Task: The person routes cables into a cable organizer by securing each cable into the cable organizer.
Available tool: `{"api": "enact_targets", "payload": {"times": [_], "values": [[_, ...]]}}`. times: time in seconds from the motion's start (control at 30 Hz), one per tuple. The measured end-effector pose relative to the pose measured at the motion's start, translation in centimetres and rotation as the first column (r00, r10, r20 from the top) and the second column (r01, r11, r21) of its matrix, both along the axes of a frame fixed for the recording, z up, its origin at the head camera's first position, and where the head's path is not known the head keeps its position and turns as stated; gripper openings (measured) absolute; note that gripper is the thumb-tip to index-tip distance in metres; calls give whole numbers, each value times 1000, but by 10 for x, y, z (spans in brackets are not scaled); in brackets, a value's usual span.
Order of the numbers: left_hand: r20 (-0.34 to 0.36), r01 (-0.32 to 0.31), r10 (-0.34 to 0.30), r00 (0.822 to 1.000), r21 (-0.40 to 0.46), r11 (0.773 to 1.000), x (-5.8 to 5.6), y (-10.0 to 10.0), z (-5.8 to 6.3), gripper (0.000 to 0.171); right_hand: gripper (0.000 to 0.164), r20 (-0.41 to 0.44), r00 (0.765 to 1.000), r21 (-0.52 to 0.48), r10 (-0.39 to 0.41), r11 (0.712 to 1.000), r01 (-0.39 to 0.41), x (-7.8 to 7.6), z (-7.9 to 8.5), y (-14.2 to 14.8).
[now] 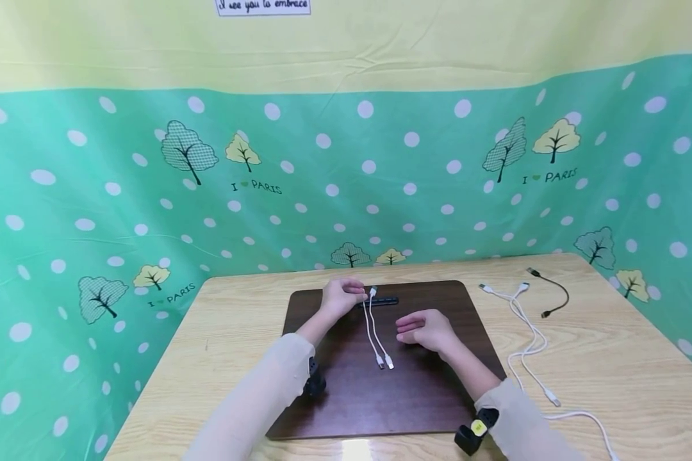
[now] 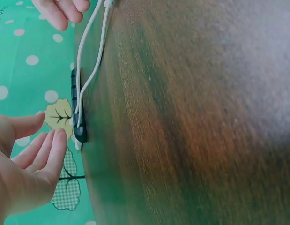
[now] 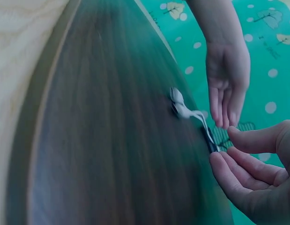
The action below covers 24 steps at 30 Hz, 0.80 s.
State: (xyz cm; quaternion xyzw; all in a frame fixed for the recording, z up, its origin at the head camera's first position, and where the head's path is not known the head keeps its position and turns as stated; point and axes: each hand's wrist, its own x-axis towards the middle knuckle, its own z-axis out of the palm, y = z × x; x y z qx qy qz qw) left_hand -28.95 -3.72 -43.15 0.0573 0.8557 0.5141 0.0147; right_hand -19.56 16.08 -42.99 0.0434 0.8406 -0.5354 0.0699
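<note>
Toward the back of the dark brown board [image 1: 346,397] lies a black cable holder strip [image 2: 75,93]. A short white cable [image 1: 375,333] runs from the strip, its two strands trailing toward the front, with connector ends [image 3: 180,105] on the board. My left hand [image 1: 340,298] is at the left end of the strip; in the left wrist view the hand [image 2: 34,168] has its thumb and fingers apart beside it. My right hand [image 1: 429,328] hovers over the board right of the cable, fingers loosely bent, nothing between thumb and fingers [image 3: 245,178].
Right of the board, a white cable [image 1: 533,346] lies looped on the light wooden table [image 1: 628,358]. A short black cable [image 1: 565,291] lies behind it, and another white cable [image 1: 588,416] is near the front edge. A green dotted curtain [image 1: 300,224] hangs behind.
</note>
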Motion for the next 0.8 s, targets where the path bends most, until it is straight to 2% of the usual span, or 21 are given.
{"api": "enact_targets", "payload": {"times": [0.33,0.6,0.8], "values": [[14,25,-26,1000,49,998,6,5,0,26,34,-16,1000,83,-1,997,2,-4,4,32],[43,43,-44,998,31,999,13,12,2,28,39,-29,999,81,16,997,-14,-7,4,61],[51,93,-94,994,26,995,20,19,3,30,43,-25,999,75,21,997,-19,-12,11,84]]}}
